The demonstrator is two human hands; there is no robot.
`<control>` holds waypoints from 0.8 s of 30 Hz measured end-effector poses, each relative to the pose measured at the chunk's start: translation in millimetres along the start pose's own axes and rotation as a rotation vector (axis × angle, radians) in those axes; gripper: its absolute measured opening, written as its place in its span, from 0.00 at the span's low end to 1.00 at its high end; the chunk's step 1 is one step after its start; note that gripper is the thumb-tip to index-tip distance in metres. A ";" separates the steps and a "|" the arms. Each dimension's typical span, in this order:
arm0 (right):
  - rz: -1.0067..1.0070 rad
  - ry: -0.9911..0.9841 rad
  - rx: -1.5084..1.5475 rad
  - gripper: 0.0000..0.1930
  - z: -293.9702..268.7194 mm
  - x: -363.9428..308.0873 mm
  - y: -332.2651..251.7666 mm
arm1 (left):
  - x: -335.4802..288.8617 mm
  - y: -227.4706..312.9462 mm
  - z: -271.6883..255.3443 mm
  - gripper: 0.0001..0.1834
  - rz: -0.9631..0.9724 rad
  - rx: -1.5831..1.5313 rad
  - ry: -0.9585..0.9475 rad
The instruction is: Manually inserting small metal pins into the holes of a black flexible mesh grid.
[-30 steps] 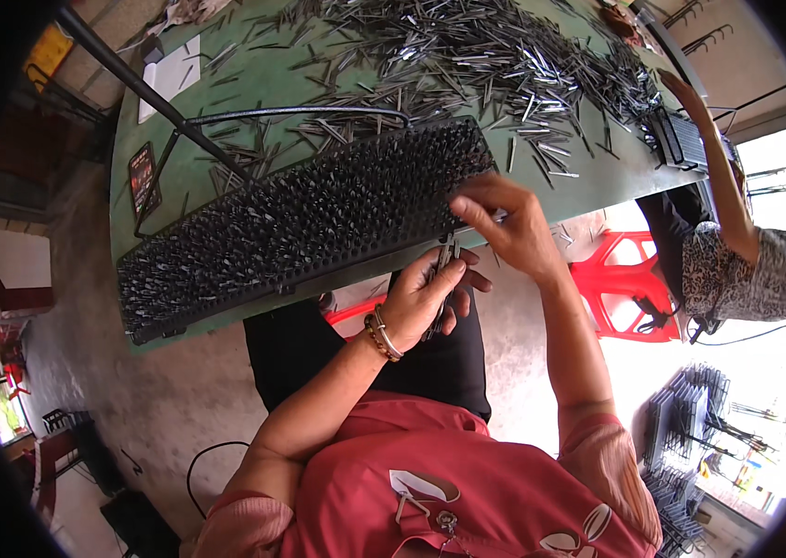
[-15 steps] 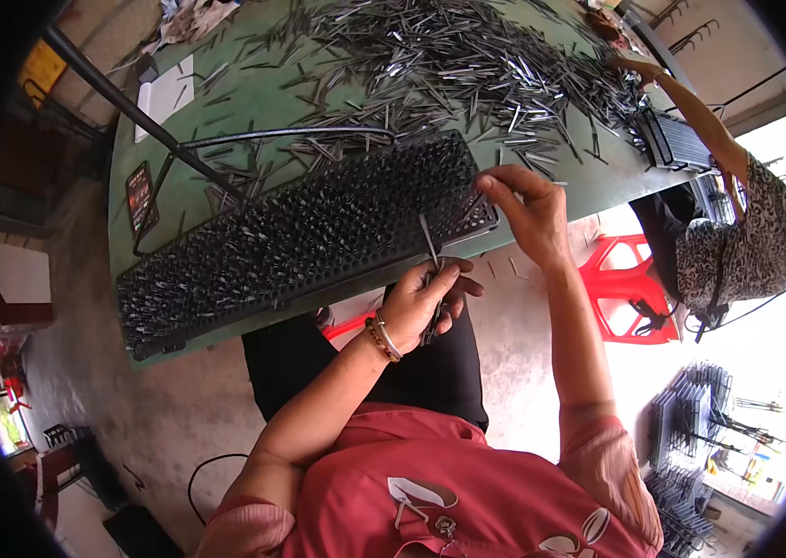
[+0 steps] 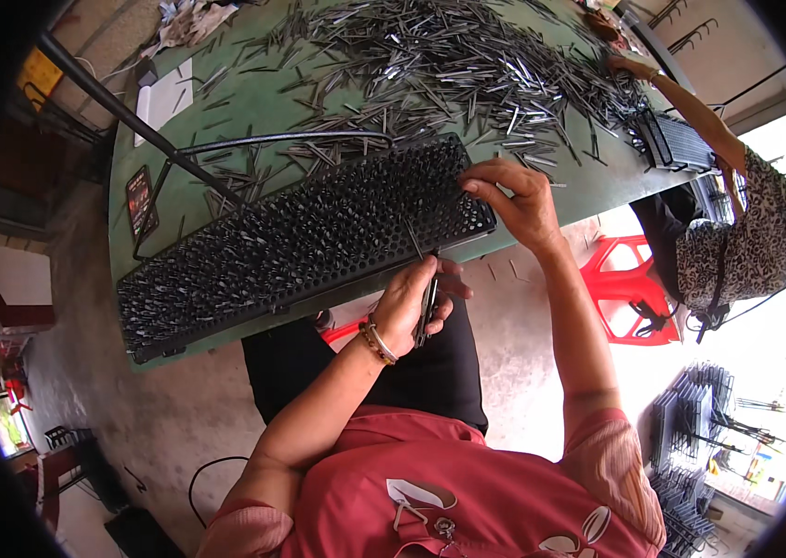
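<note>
A long black perforated rack [image 3: 466, 223] lies slantwise along the near edge of the table, with thin dark metal strips [image 3: 253, 246] standing densely in its holes. My left hand [image 3: 407, 302] is just below the rack's front edge, closed around a small bundle of these strips [image 3: 427, 312]. One strip [image 3: 413, 237] reaches from its thumb and finger up over the rack. Over the rack's right end, where bare holes show, my right hand [image 3: 519, 200] is pinched at the fingertips. What lies in that pinch is too small to make out.
Loose strips [image 3: 430, 56] are heaped across the back of the green table [image 3: 253, 88]. A black metal bar frame [image 3: 146, 130] rises behind the rack. A phone [image 3: 140, 205] lies at left. At right another person's hand [image 3: 633, 67] reaches into the heap beside a second rack [image 3: 677, 139]; a red stool [image 3: 621, 279] stands below.
My right hand has moved slightly left and inward over the rack's right end. My left hand has turned a little, and its protruding strip has shifted slightly left.
</note>
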State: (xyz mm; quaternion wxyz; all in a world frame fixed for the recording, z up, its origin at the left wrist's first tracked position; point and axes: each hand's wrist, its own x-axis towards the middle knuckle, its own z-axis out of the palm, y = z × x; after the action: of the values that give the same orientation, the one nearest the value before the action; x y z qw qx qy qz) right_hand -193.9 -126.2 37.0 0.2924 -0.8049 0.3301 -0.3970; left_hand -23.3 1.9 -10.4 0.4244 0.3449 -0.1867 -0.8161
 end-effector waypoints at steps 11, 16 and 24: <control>-0.041 -0.052 -0.049 0.07 9.0 -3.7 9.3 | -9.4 -6.5 7.3 0.20 -0.001 0.131 -0.084; -0.087 -0.071 -0.115 0.08 15.0 -8.8 4.0 | -9.8 -8.0 7.7 0.21 -0.016 0.169 -0.093; 0.017 -0.007 -0.121 0.11 17.2 -10.5 -10.8 | -10.3 -5.1 12.0 0.20 0.003 0.203 -0.115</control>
State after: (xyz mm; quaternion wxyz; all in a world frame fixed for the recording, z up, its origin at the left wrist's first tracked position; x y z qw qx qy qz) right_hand -181.2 -108.0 31.4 0.2477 -0.8197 0.3592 -0.3710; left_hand -30.7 13.4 -1.0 0.3771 0.3386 -0.2930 -0.8107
